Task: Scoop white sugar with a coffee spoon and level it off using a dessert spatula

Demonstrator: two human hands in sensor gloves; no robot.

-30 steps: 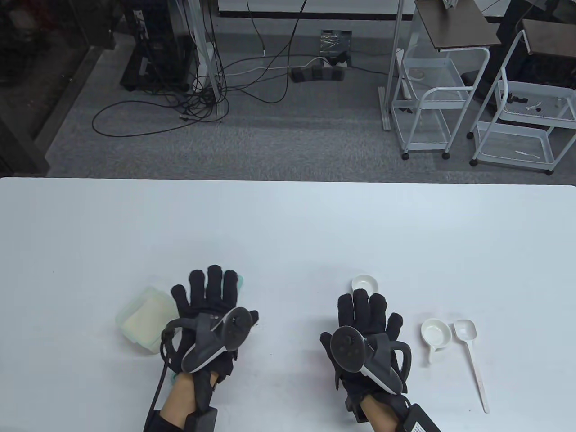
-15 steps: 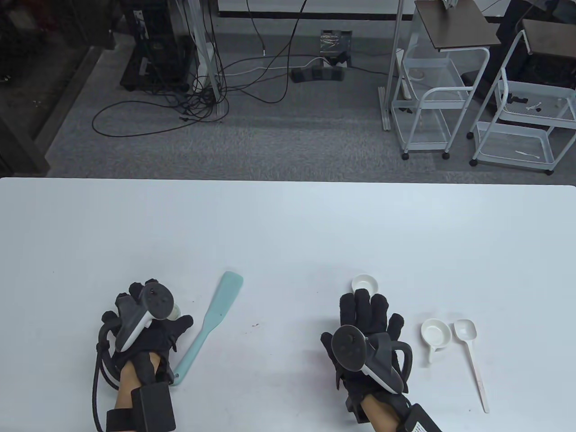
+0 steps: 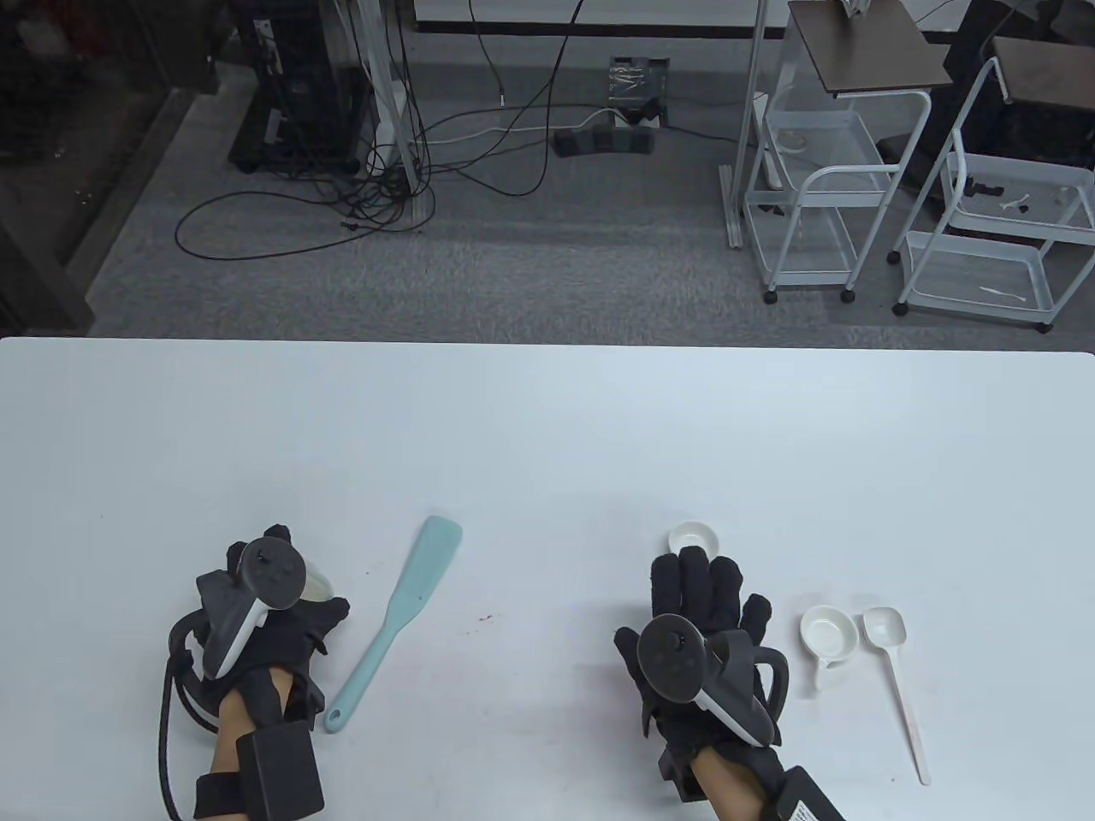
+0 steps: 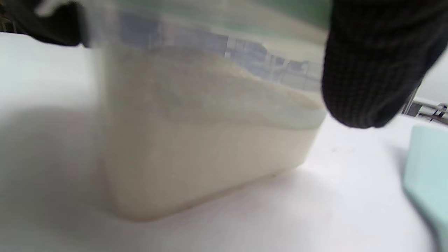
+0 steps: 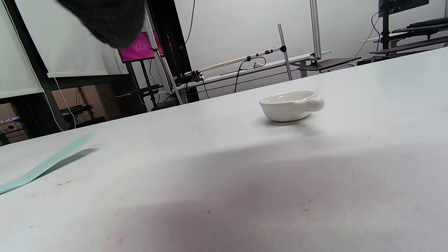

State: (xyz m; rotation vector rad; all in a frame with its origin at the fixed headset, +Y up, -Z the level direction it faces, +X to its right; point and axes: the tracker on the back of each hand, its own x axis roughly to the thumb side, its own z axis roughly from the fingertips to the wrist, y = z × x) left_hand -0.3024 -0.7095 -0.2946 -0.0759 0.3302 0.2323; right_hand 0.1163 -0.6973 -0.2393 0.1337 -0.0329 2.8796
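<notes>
So the white sugar [image 4: 196,140] is sitting in a clear plastic tub [image 4: 210,105] near the table's front-left corner, piled higher on one side against the wall. From the table view the tub is almost totally hiding under the left hand [image 3: 274,624], only a sliver of its rim is peeking out by the tracker. In the left wrist view gloved fingers [image 4: 374,66] are wrapping the tub from above on both sides, so that hand is gripping it; the tub's bottom is blurry and I can't tell whether it's resting on the table [image 3: 547,445].

Just right of that hand, the mint-green dessert spatula [image 3: 395,620] is lying flat, running diagonally with its wide blade pointing toward the far edge and its handle loop toward the front edge. Nothing is touching it.

The right hand [image 3: 697,633] is lying palm-down near the front edge, right of centre, fingers stretched out flat and holding nothing. Its fingertips are reaching a small white scoop-type cup [image 3: 694,538], though whether they're actually touching it I can't say.

Further right, a second round white measuring scoop [image 3: 828,634] with a short handle is sitting next to the long-handled white coffee spoon [image 3: 892,676], bowl toward the far edge, handle pointing at the front-right corner. Both are lying loose.
</notes>
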